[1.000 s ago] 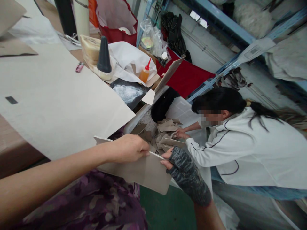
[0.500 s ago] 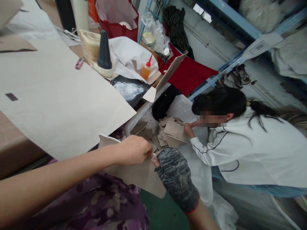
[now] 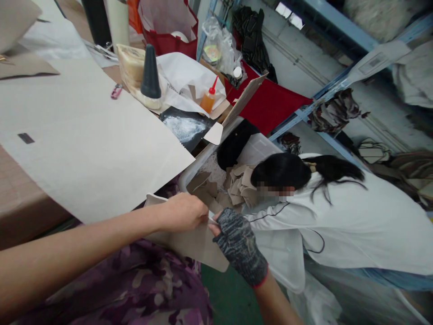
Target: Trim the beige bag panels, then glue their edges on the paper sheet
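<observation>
Over my lap lies a flat beige sheet piece (image 3: 207, 249) with a pale edge along its upper side. My left hand (image 3: 187, 212), bare, is closed in a pinch on that edge. Close beside it, my right hand (image 3: 241, 246) wears a grey fingerless glove with a red cuff. Its thumb and fingers close on the same edge, though the fingertips are partly hidden. Just beyond my hands, a white plastic bin (image 3: 292, 266) holds several loose beige cut pieces (image 3: 241, 183).
A person in a white top (image 3: 355, 216) leans over the bin on the right. To the left, a large pale sheet (image 3: 101, 140) covers the table. Behind it stand a dark cone-shaped tool (image 3: 150, 74) and a red-tipped glue bottle (image 3: 208, 100). Blue shelving (image 3: 324, 97) rises behind.
The person in white has bent lower over the bin, and their hand has dropped from view. My hands have shifted slightly left, still on the beige sheet piece.
</observation>
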A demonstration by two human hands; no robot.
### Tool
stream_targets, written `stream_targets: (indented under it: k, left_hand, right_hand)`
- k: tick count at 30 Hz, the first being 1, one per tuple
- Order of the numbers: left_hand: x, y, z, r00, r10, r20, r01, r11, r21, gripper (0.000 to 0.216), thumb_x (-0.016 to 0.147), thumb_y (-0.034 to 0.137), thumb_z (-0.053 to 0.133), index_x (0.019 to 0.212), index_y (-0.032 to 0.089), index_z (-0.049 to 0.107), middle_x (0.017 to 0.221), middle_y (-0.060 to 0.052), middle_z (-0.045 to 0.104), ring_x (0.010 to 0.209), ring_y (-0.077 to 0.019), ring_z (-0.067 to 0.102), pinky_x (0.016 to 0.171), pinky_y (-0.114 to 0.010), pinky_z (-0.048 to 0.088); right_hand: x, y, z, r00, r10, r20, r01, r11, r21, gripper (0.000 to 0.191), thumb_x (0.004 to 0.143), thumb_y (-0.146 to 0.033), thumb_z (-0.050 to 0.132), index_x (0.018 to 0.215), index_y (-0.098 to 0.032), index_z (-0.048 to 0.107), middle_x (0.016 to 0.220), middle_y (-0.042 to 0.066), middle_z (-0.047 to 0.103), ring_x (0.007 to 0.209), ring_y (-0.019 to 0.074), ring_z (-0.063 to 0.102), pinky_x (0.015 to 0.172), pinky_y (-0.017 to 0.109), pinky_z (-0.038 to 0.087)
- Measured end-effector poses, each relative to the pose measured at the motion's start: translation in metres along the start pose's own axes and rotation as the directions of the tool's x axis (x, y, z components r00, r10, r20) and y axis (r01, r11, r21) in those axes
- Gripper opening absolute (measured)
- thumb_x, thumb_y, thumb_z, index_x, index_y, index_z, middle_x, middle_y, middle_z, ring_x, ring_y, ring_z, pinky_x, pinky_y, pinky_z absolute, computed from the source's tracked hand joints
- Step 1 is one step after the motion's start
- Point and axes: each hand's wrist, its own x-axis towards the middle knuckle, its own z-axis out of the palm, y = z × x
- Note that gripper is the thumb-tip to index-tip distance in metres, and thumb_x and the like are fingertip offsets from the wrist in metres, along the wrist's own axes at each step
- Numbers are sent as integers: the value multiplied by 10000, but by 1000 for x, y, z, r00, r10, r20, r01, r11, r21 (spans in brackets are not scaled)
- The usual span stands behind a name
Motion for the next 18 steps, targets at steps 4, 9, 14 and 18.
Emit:
stream_targets:
  k: [4, 9, 14, 18]
  left_hand:
    - [-1, -6, -1, 997, -16, 75, 18, 1000, -21, 224, 833, 190, 473, 840, 188, 696, 798, -78, 706, 727, -209, 658, 619, -258, 469]
    - [-6, -18, -3, 995, -23, 93, 22, 1000, 16, 235, 830, 175, 461, 790, 171, 693, 748, -81, 699, 693, -200, 652, 578, -234, 451]
    - [-6, -14, 3, 999, 13, 50, -16, 998, 53, 213, 805, 177, 489, 756, 168, 696, 707, -88, 693, 649, -208, 646, 552, -245, 435]
    - [-9, -22, -2, 997, -24, 75, 23, 1000, 15, 229, 831, 192, 476, 805, 185, 704, 765, -72, 705, 687, -188, 648, 586, -228, 436]
  right_hand:
    - [-1, -3, 8, 1000, 2, -5, -2, 998, -65, 269, 909, -296, 372, 725, -201, 544, 657, 70, 607, 649, 214, 589, 610, 345, 483]
    - [-5, 6, 12, 999, 38, -4, -37, 990, 140, 179, 903, -266, 401, 786, -230, 532, 699, 43, 626, 679, 204, 612, 646, 329, 506]
    - [0, -7, 24, 1000, 15, -27, -12, 995, 100, 205, 891, -251, 402, 851, -168, 584, 765, 92, 645, 742, 246, 622, 675, 386, 510]
    - [2, -10, 31, 999, 52, -7, -51, 995, 82, 250, 899, -274, 390, 757, -174, 570, 683, 80, 616, 675, 232, 608, 629, 368, 499]
